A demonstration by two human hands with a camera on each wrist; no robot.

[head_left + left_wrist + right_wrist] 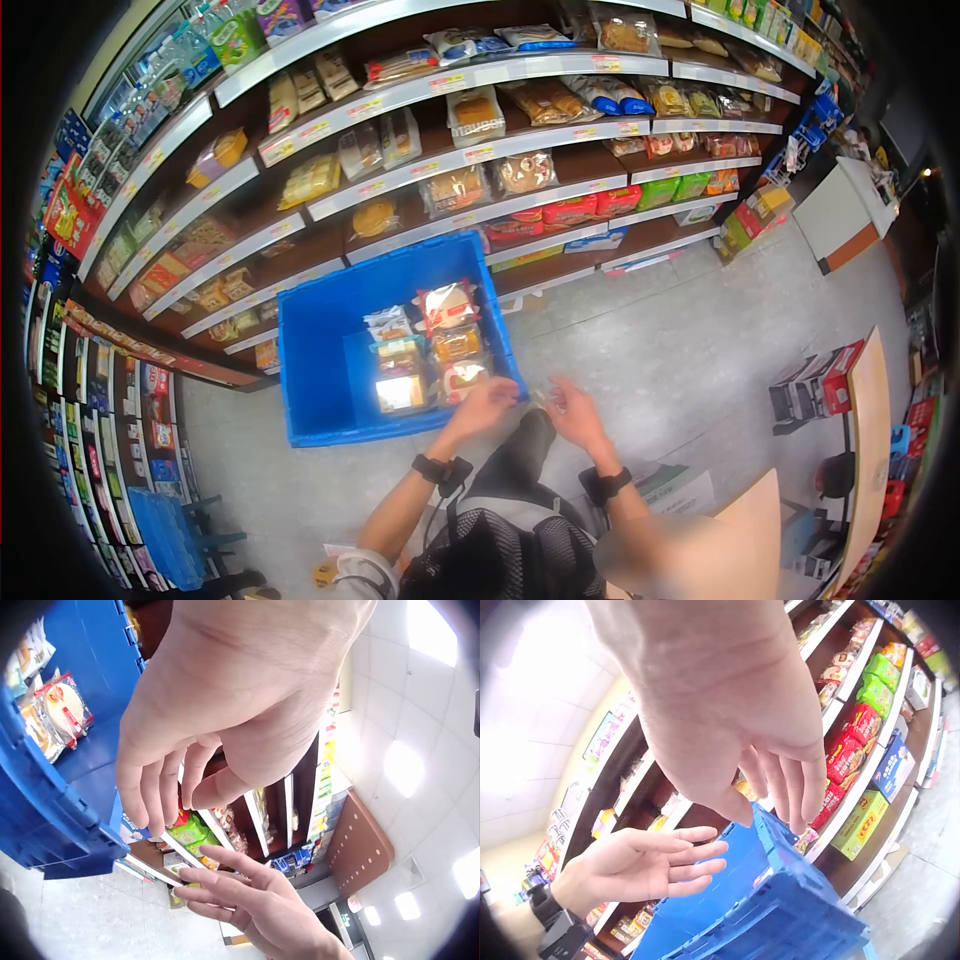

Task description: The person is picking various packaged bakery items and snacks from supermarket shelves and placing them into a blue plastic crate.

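Note:
A blue plastic crate (335, 350) stands on the floor against the shelves, with several wrapped breads (457, 345) in its right half. My left hand (487, 402) is over the crate's near right corner, its fingers loosely bent and holding nothing. Just outside that corner hovers my right hand (575, 412), also holding nothing, fingers relaxed. In the left wrist view, a round wrapped bread (66, 711) shows inside the crate, beside the left hand (225, 712). From the right wrist, the right hand (735, 720) overlaps the crate's rim (769, 840), and the left palm faces it.
Curved shelves (480, 150) of packaged bread rise behind the crate. Red noodle packs (846, 757) and a yellow-green box (861, 825) sit on the low shelves. Grey floor (640, 330) stretches to the right, toward a carton (815, 385) beside a wooden panel. A blue stool (165, 535) stands at lower left.

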